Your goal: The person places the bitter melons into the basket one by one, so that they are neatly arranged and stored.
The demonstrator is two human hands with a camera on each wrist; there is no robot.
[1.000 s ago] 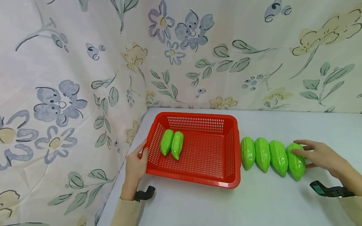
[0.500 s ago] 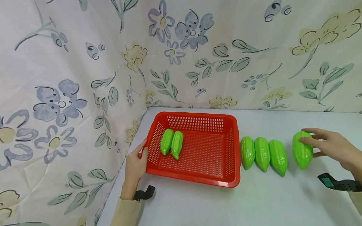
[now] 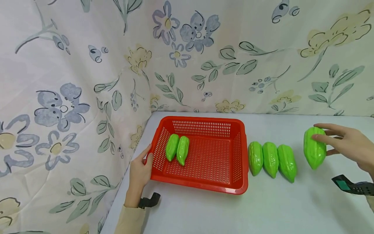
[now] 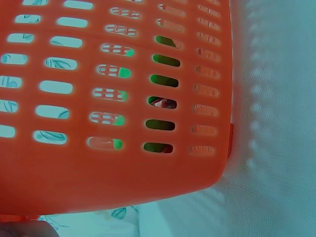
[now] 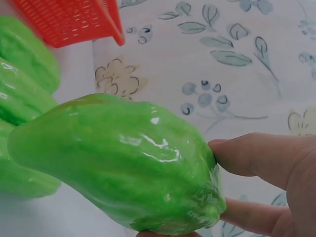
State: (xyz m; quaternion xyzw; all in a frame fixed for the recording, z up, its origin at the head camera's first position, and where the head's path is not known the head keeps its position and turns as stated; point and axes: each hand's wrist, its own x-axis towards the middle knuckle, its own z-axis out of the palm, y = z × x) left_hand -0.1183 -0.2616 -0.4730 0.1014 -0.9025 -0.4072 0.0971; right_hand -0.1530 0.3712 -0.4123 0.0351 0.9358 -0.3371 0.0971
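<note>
My right hand pinches a glossy green papaya-shaped fruit near its blunt end, raised above the table, with its tapered end pointing down towards me. In the right wrist view the thumb and fingers touch the fruit's blunt end. Left of it, three similar green fruits lie side by side on the table. My left hand grips the left rim of a red plastic basket. Two more green fruits lie inside, near the basket's left wall. In the left wrist view only a fingertip shows.
The white table extends in front of the basket and to the right. Floral curtains stand along its back edge and left side. The nearest loose fruit lies close to the basket's right wall. Each wrist wears a dark strap.
My right hand has lifted the rightmost fruit of the row off the table and moved it back and slightly right. My left hand and the basket stay in place.
</note>
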